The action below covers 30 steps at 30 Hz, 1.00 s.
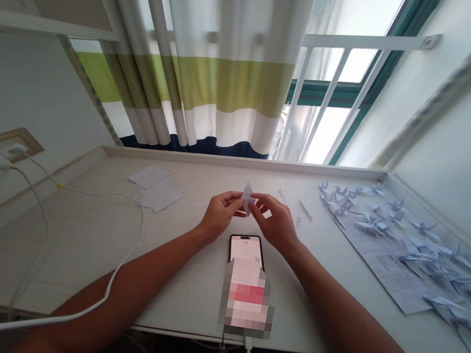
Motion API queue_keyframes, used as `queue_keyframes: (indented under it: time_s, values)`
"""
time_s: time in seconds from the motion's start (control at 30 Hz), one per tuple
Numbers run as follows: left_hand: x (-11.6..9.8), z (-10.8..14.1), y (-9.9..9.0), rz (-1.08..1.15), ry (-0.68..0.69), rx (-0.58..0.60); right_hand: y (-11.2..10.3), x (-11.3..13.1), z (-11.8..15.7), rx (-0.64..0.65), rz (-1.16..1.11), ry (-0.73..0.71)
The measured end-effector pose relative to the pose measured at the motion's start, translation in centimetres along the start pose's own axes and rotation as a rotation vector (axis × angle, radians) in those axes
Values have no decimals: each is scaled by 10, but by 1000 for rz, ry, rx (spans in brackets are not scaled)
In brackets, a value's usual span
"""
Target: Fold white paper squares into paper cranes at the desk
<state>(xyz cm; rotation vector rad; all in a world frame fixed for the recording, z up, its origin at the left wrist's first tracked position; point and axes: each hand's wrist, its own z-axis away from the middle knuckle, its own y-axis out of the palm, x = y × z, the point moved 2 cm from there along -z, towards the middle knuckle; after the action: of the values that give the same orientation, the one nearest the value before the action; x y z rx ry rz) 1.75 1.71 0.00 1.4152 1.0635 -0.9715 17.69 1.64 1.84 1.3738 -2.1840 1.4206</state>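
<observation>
Between my two hands, above the middle of the white desk, is a small piece of folded white paper (247,198) with pointed ends at top and bottom. My left hand (221,211) pinches its left side between thumb and fingers. From the other side my right hand (274,218) grips it with thumb and fingertips. Parts of its folds are hidden behind the fingers. Just below the hands a phone (246,247) lies face up, its screen lit and partly blurred out.
Loose white paper sheets (163,193) lie at left. Several folded paper cranes (377,224) crowd the right side, some on a printed sheet (382,269). Paper strips (306,210) rest right of the hands. A white cable (143,227) crosses the left forearm. A curtain (233,80) hangs behind.
</observation>
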Motion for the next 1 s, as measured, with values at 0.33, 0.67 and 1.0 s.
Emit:
queue_keyframes:
  time_s: [0.33, 0.67, 1.0]
  values:
    - [-3, -1, -3, 41, -68, 24, -2, 5, -1, -43, -70, -10]
    - [0, -5, -8, -17, -29, -5, 5, 9, 2, -84, -172, 81]
    - [6, -11, -16, -137, -34, -10, 0, -9, -1, 126, 98, -196]
